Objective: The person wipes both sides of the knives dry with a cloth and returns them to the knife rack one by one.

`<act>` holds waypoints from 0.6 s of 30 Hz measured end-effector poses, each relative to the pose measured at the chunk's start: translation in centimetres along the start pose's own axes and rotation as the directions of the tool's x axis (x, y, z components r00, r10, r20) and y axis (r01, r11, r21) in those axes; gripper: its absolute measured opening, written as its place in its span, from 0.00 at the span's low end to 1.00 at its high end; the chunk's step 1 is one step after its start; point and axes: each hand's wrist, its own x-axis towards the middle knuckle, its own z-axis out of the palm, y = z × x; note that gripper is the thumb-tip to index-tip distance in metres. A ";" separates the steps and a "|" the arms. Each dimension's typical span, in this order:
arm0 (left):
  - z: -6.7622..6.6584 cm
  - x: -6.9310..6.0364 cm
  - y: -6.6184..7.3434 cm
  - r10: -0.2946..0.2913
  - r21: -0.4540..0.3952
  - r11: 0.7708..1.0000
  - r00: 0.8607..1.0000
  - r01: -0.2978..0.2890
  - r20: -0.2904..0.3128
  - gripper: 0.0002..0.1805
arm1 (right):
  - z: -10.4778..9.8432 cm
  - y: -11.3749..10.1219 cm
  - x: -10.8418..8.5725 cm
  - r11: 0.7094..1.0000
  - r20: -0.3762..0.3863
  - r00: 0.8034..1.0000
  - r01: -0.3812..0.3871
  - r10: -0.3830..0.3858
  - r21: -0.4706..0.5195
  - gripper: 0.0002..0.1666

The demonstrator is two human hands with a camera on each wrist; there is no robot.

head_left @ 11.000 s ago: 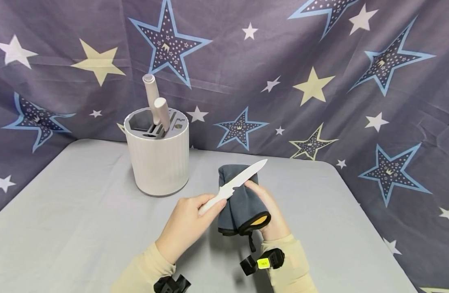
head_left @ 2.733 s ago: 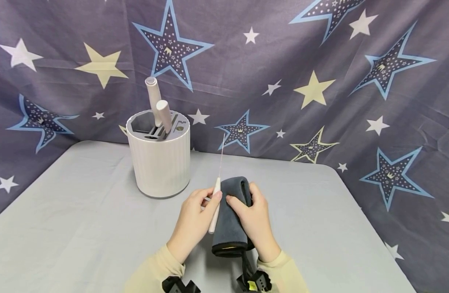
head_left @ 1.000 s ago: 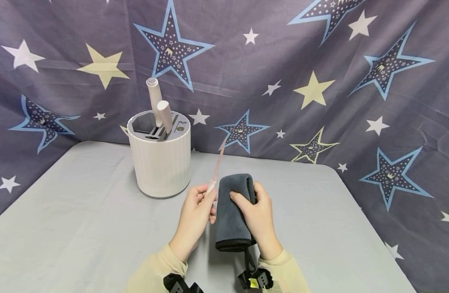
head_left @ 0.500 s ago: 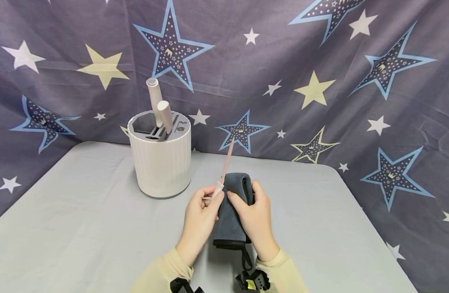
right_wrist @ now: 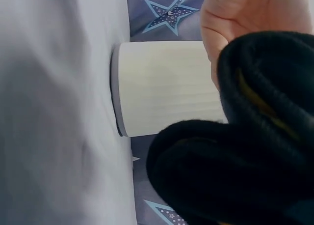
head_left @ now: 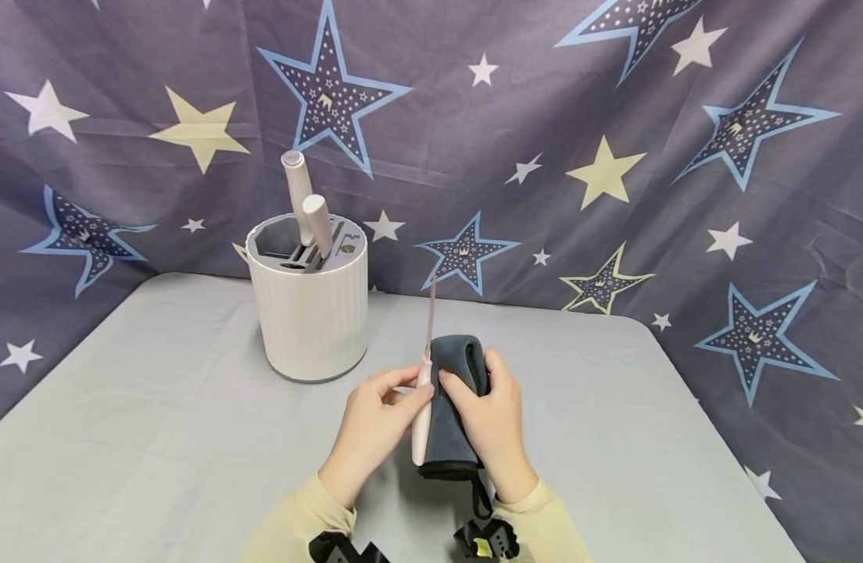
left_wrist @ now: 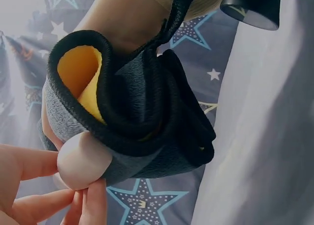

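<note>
In the head view my left hand (head_left: 375, 426) pinches the white handle of a knife (head_left: 421, 422), its narrow blade pointing up and seen nearly edge-on. Right beside it, my right hand (head_left: 498, 422) grips a folded dark grey cloth (head_left: 451, 430) with black edging and a hanging loop. The left wrist view shows the rounded handle end of the knife (left_wrist: 83, 161) between thumb and fingers, against the cloth (left_wrist: 132, 112), whose yellow inner side shows in a fold. Close up in the right wrist view, the cloth (right_wrist: 206, 171) hides most of the hands.
A white ribbed knife block (head_left: 308, 313) stands on the grey table (head_left: 192, 438) at the back left. Two white-handled tools (head_left: 298, 195) stick up from its slots. Behind the table hangs a star-patterned curtain (head_left: 516, 102).
Over the last seconds the left hand has turned the knife, so its blade goes from broad side to nearly edge-on. The right hand now holds the cloth from its right side, thumb on top.
</note>
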 end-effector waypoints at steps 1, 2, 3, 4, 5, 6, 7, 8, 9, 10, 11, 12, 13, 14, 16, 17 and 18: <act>0.0 0.0 0.0 -0.008 -0.019 1.000 1.000 0.008 0.006 0.19 | 0.1 0.1 0.0 1.000 0.001 1.000 -0.001 0.001 -0.011 0.14; 0.0 0.0 -0.1 -0.012 -0.031 0.999 1.000 0.012 0.012 0.19 | 0.2 0.1 -0.1 1.000 0.002 1.000 -0.002 0.002 -0.021 0.14; 0.0 0.0 -0.2 -0.013 -0.036 0.999 1.000 0.013 0.015 0.19 | 0.3 0.2 -0.1 1.000 0.004 1.000 -0.003 0.003 -0.030 0.14; 0.0 0.0 -0.2 -0.012 -0.044 0.999 1.000 0.013 0.019 0.19 | 0.3 0.2 -0.2 0.999 0.007 1.000 -0.002 0.002 -0.035 0.14; 0.0 0.1 -0.2 -0.012 -0.050 0.999 1.000 0.013 0.021 0.19 | 0.3 0.1 -0.3 0.999 0.011 1.000 -0.004 0.004 -0.039 0.14; 0.0 0.1 -0.3 -0.013 -0.054 0.998 1.000 0.014 0.022 0.19 | 0.3 0.1 -0.3 0.999 0.017 1.000 -0.006 0.007 -0.042 0.14; 0.0 0.1 -0.3 -0.013 -0.060 0.998 1.000 0.014 0.023 0.19 | 0.3 0.1 -0.3 0.999 0.023 1.000 -0.008 0.009 -0.043 0.14; 0.0 0.1 -0.4 -0.013 -0.066 0.998 1.000 0.014 0.024 0.18 | 0.3 0.0 -0.3 0.999 0.029 1.000 -0.008 0.010 -0.047 0.14; 0.0 0.1 -0.4 -0.013 -0.073 0.997 1.000 0.015 0.024 0.18 | 0.2 0.0 -0.3 0.999 0.037 0.999 -0.010 0.012 -0.051 0.14; 0.0 0.1 -0.4 -0.012 -0.078 0.997 1.000 0.014 0.024 0.18 | 0.2 0.0 -0.3 0.998 0.043 0.999 -0.010 0.013 -0.056 0.14; 0.0 0.1 -0.4 -0.011 -0.083 0.996 1.000 0.013 0.023 0.19 | 0.2 0.0 -0.3 0.998 0.050 0.999 -0.009 0.013 -0.062 0.14; 0.1 0.1 -0.4 -0.011 -0.088 0.996 1.000 0.013 0.021 0.19 | 0.1 -0.1 -0.3 0.998 0.056 0.998 -0.007 0.010 -0.065 0.15; 0.1 0.1 -0.4 -0.009 -0.094 0.995 1.000 0.011 0.019 0.19 | 0.0 -0.1 -0.3 0.998 0.063 0.998 -0.004 0.008 -0.070 0.15; 0.1 0.1 -0.4 -0.006 -0.099 0.995 1.000 0.007 0.015 0.19 | 0.0 -0.1 -0.2 0.997 0.068 0.998 -0.003 0.009 -0.077 0.14; 0.1 0.0 -0.3 -0.004 -0.105 0.994 1.000 0.004 0.008 0.20 | -0.1 -0.1 -0.2 0.996 0.082 0.997 0.002 0.005 -0.087 0.14; 0.1 -0.1 -0.3 -0.005 -0.108 0.994 1.000 0.005 0.006 0.20 | -0.1 -0.1 -0.2 0.996 0.089 0.996 0.004 0.004 -0.091 0.14; 0.0 -0.1 -0.3 -0.006 -0.112 0.994 1.000 0.007 0.005 0.20 | -0.1 0.0 -0.2 0.996 0.098 0.995 0.005 0.004 -0.093 0.14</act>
